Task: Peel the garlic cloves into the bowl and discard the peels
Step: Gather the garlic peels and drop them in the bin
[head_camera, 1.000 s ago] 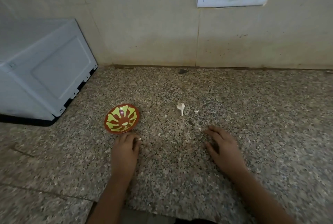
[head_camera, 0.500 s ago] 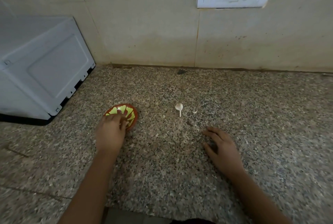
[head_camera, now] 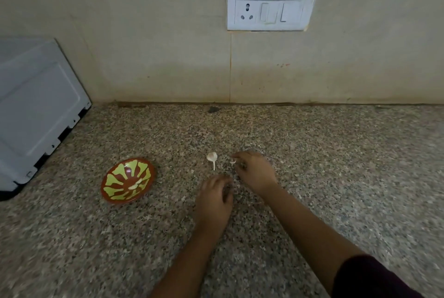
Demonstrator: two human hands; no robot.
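A brown bowl [head_camera: 113, 193] with a yellow-green pattern stands on the granite counter at the left, with a few pale peeled cloves [head_camera: 135, 185] inside. A white garlic remnant with a thin stem [head_camera: 212, 158] lies on the counter right of the bowl. My right hand [head_camera: 257, 171] is just right of that remnant and pinches a small white peel scrap [head_camera: 232, 161] at its fingertips. My left hand [head_camera: 215, 195] is nearer me, fingers bent down with the tips on the counter; I see nothing in it.
A white appliance [head_camera: 36, 105] stands at the far left, close behind the bowl. A tiled wall with a white socket and switch plate [head_camera: 270, 10] closes the back. A small dark speck [head_camera: 213, 109] lies at the wall's foot.
My left hand left the bowl and moved right to the counter's middle. My right hand moved forward to the garlic remnant and took up a peel scrap.
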